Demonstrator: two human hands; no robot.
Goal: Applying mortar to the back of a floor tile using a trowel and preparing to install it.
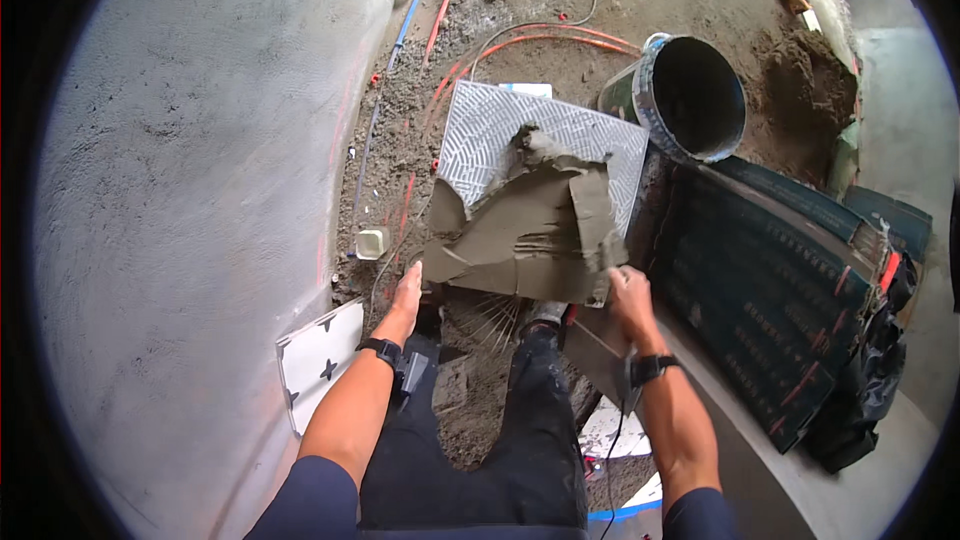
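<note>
A tile (pixel 475 130) with a ridged, whitish back lies in front of me, its near part covered in wet grey-brown mortar (pixel 520 225). My left hand (pixel 408 292) is closed at the tile's near left corner, and mortar reaches close to the thumb. On the other side, my right hand (pixel 630 295) is curled into a grip beside the mortar's near right edge. What the right fingers hold is hidden; a mortar-coated strip (pixel 592 205) runs away from that hand. Each wrist wears a dark band.
Beyond the tile to the right stands a bucket (pixel 645 105). Dark green boxes (pixel 760 290) lean along the right, with a black bag (pixel 865 370) beside them. A plaster wall (pixel 200 160) rises at left, near a patterned white tile (pixel 325 365). Red hoses (pixel 550 32) cross the rough floor.
</note>
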